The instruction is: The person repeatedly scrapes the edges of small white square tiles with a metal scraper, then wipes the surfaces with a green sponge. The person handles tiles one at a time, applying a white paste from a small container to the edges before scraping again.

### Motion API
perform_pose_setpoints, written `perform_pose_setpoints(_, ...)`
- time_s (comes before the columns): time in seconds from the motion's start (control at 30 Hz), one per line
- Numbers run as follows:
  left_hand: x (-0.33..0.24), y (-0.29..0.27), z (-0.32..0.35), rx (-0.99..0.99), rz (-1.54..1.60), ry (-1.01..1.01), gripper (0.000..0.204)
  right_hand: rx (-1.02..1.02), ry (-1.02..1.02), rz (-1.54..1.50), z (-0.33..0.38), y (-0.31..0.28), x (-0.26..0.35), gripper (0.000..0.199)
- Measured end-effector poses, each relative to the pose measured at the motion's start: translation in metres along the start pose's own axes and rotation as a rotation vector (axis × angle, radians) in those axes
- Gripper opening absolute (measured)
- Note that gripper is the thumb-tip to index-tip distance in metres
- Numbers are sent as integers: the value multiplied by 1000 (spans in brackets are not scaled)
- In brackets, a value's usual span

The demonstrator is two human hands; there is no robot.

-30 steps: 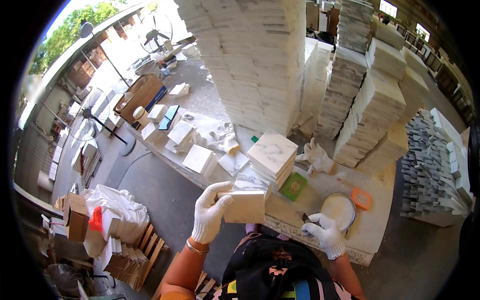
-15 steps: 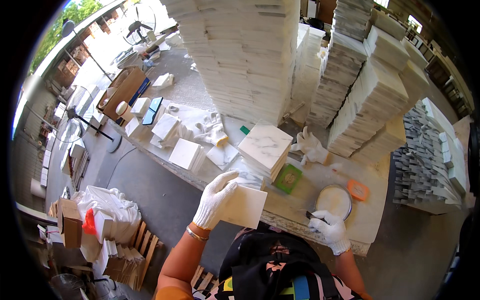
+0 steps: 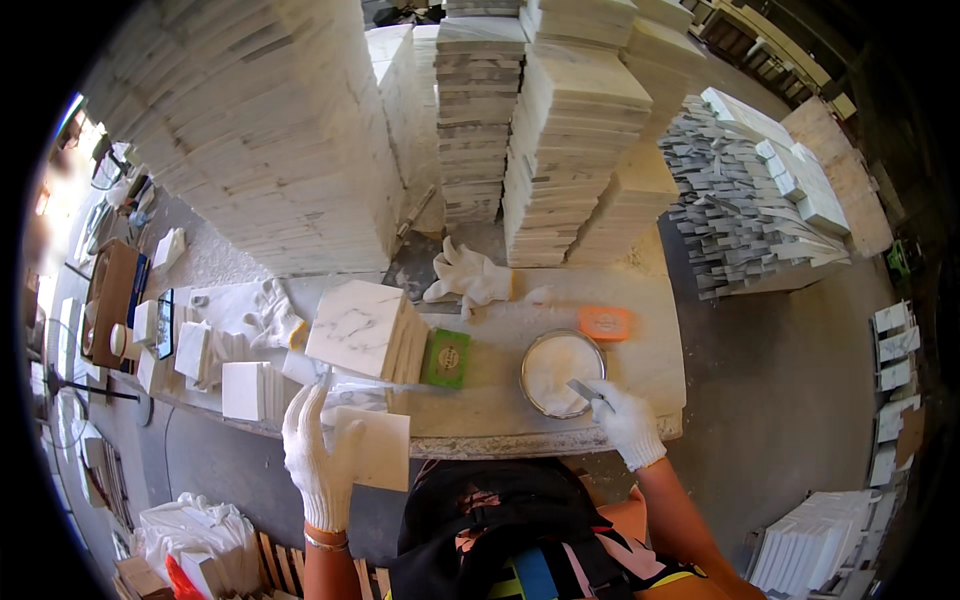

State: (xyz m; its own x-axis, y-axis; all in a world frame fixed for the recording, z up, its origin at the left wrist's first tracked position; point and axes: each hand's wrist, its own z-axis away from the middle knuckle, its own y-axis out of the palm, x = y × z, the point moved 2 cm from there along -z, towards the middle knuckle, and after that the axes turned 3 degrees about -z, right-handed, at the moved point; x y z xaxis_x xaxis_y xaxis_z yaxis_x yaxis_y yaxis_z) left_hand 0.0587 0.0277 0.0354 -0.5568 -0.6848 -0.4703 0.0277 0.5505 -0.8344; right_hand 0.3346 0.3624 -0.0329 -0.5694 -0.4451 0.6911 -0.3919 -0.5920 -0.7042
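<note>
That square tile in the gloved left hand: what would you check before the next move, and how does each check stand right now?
1. Tile firmly in the left hand: ok, gloved fingers spread along its left edge.
2. Blade tool in the right hand: ok, its tip reaches into the bowl.
3. Paste in the round bowl: ok, white filling is visible.
4. Tile face clean: cannot tell, surface too small to judge.
5. Free bench space to work: ok, bare top between the green pad and the bowl.
6. Tile stack steady: cannot tell, but it appears slightly slanted.
</note>
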Motion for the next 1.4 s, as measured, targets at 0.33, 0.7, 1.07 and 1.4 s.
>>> perform_pose_setpoints(0.33, -34, 18, 46, 227, -179, 56, 99, 68, -30, 185, -20, 6, 5, 31)
perform_pose_setpoints(0.7, -21, 6, 15, 259, -6, 308, 77, 1, -509, 108, -81, 26, 90, 43)
perform_pose_setpoints(1.07, -19, 4, 35, 242, -147, 18, 98, 167, -504, 421, -85, 165, 127, 60)
perform_pose_setpoints(1.4, -14, -1, 6, 281, 97, 367, 83, 229, -395, 55, -84, 163, 107, 48)
